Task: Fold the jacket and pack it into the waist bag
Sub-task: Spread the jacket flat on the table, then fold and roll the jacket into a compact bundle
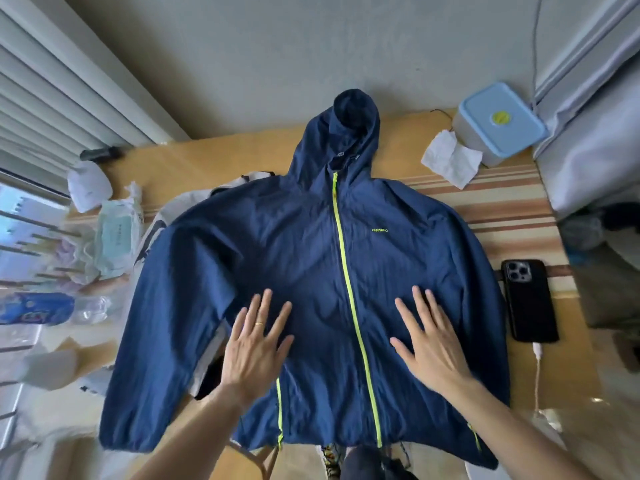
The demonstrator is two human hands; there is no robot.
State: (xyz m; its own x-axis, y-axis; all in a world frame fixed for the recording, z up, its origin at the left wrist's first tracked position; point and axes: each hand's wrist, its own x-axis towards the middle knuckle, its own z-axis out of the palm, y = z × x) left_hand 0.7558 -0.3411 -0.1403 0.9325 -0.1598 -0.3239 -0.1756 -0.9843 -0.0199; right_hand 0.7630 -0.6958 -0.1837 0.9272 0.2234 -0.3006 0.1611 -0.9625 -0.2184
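A navy hooded jacket (298, 258) with a neon yellow zip lies flat and front-up on the wooden table, hood pointing away from me, sleeves spread down both sides. My left hand (258, 344) rests flat on the jacket's lower left front, fingers spread, a ring on one finger. My right hand (427, 336) lies flat on the lower right front, right of the zip. Neither hand grips the cloth. A grey and white fabric item (157, 226), possibly the waist bag, sticks out from under the jacket's left shoulder; I cannot tell for sure.
A black phone (528, 299) on a white cable lies right of the jacket. At the back right stand a blue-lidded box (500, 121) and a crumpled tissue (450, 157). Wipes packs, plastic bags and a bottle (52, 308) crowd the left edge by the window.
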